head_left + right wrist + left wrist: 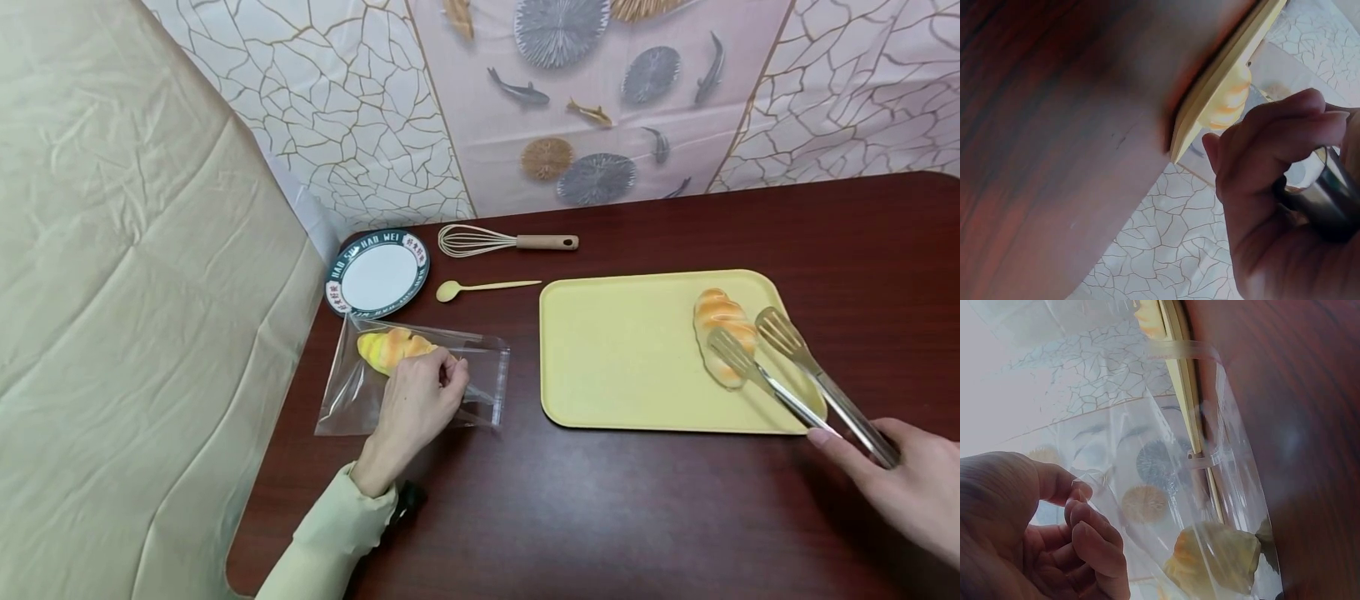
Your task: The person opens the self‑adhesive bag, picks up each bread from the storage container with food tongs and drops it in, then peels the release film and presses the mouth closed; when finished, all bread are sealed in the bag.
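Note:
The left hand pinches the clear plastic bag between thumb and forefinger; in the left wrist view the hand holds up the film. Inside the bag lies a yellow-orange bread roll, partly behind the hand. The right hand grips metal tongs, also in the right wrist view, where fingers curl round the tongs. The spread tips of the tongs are at a second bread roll on the yellow tray, one over it and one at its right side; contact cannot be told.
Behind the bag is an oval plate with a dark patterned rim. A whisk and a yellow spoon lie between plate and tray. Patterned cloth hangs behind the table, with beige cloth at the left.

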`<action>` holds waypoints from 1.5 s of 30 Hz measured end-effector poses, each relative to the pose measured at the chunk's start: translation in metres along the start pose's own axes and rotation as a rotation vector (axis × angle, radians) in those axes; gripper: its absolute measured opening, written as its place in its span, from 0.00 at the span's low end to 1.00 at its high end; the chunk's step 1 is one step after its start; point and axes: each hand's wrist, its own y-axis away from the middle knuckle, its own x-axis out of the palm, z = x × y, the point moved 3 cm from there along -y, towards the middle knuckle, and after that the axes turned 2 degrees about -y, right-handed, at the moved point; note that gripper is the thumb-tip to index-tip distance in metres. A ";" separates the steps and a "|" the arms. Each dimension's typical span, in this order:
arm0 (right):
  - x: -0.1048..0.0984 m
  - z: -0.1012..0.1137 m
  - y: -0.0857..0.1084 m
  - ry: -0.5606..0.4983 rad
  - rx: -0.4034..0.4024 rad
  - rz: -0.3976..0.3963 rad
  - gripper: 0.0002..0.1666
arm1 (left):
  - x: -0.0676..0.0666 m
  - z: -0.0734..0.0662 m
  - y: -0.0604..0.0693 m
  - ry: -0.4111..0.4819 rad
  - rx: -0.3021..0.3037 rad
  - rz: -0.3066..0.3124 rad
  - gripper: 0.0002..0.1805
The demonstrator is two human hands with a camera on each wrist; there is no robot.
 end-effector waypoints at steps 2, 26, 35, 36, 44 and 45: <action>0.000 0.000 -0.001 0.008 0.004 0.037 0.27 | 0.000 0.000 0.000 0.000 -0.001 -0.001 0.18; 0.012 0.003 0.000 0.105 -0.281 -0.161 0.42 | 0.001 0.001 0.005 0.027 -0.012 0.011 0.18; 0.016 0.001 0.004 0.041 -0.362 -0.284 0.42 | 0.001 0.000 0.004 0.036 0.012 0.019 0.18; 0.016 0.002 0.004 0.037 -0.370 -0.284 0.41 | 0.001 0.000 0.003 0.036 0.015 0.018 0.18; 0.004 0.036 0.000 0.125 -0.390 -0.123 0.32 | -0.001 0.000 0.001 0.027 0.027 0.009 0.18; 0.003 0.041 0.000 0.138 -0.398 -0.096 0.30 | -0.001 0.000 0.001 0.026 0.028 0.011 0.18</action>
